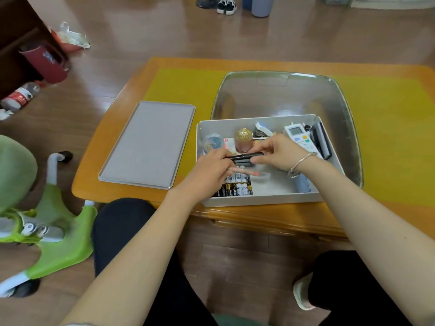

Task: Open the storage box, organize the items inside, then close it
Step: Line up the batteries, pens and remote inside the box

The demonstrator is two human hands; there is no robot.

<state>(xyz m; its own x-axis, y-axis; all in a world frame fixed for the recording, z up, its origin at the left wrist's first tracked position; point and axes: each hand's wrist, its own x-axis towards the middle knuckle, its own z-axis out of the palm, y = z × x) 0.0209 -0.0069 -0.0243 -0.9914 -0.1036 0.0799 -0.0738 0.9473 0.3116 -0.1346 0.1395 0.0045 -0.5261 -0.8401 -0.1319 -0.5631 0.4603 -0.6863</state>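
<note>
The open storage box (259, 198) sits on the surface (131, 184), its lid (148, 144) beside it. Over it, left hand (211, 170) and right hand (280, 151) pinch black pens (244, 156), seemingly several, between their fingers.

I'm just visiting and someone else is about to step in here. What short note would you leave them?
Left hand and right hand together hold a black pen over the open white box.
The lid lies on the table, left of the box.
In the box: batteries at the front, a gold-capped bottle and a remote at the back.
Done: box opened.
Left: finish sorting, put the lid on.
</note>
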